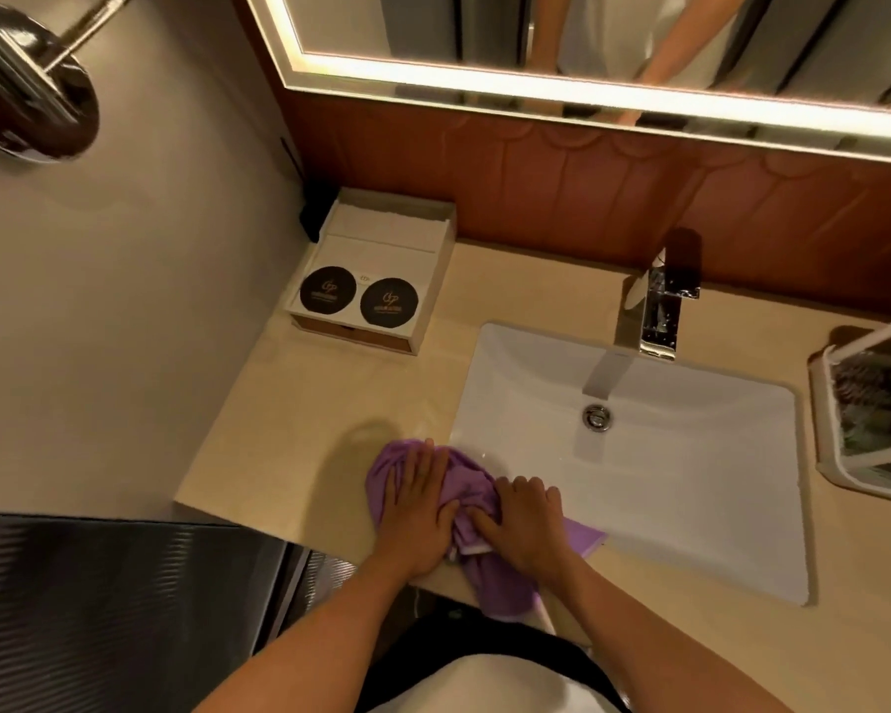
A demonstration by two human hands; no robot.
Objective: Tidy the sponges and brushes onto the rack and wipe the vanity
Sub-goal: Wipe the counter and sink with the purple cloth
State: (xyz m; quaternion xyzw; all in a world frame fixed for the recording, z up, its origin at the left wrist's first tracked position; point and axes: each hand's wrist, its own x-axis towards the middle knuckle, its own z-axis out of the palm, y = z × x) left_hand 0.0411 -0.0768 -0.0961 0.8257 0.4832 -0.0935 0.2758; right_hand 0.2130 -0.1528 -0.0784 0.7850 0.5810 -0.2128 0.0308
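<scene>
A purple cloth (464, 473) lies bunched on the cream vanity top (309, 403), at the front edge just left of the white sink (690, 486). My left hand (415, 512) presses flat on the cloth's left part, fingers spread. My right hand (523, 522) grips the bunched right part beside the sink's rim. Part of the cloth hangs over the counter's front edge. A white rack (834, 434) stands at the far right with dark items inside, too blurred to name.
A chrome faucet (649, 311) rises behind the sink. A white tray box (376, 270) with two round black coasters sits at the back left. A lit mirror (587, 43) runs along the back wall. A round chrome mirror (27, 90) hangs on the left wall.
</scene>
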